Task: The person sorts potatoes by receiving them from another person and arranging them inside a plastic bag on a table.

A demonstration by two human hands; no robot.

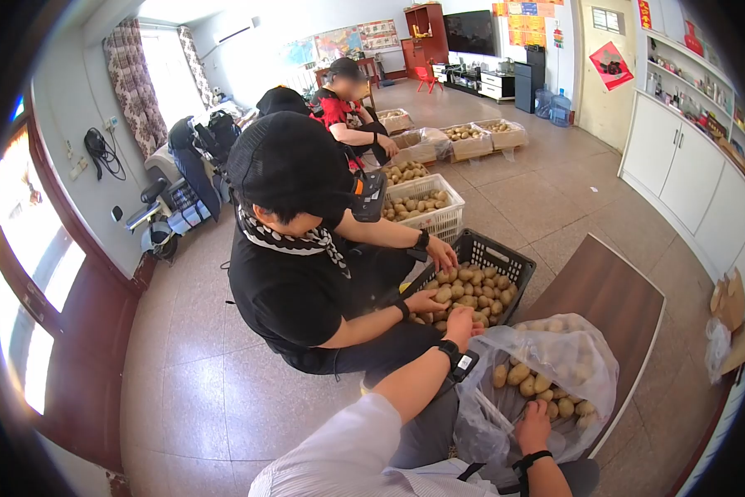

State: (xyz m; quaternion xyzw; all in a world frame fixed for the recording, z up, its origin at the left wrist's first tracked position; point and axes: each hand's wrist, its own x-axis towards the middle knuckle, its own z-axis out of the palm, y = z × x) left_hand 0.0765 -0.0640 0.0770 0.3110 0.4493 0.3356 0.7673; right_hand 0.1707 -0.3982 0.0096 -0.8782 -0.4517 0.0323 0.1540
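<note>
My left hand (462,327) reaches to the near edge of a black plastic crate (523,275) filled with potatoes (474,287). Its fingers are bunched together; what they hold, if anything, is hidden. My right hand (533,429) is inside the opening of a clear plastic bag (482,406), fingers stretched against the bagged potatoes (565,407). I cannot see a potato gripped in it. Across the crate, a co-worker in black has the right hand (426,301) and the left hand (444,255) at the crate's potatoes.
The bag rests by a brown board (592,286) with a pale edge. Beyond the black crate stands a white crate (439,219) of potatoes. Another person (343,116) in red and black sits farther back, near boxes of potatoes (469,143). White cabinets (679,157) line the right wall.
</note>
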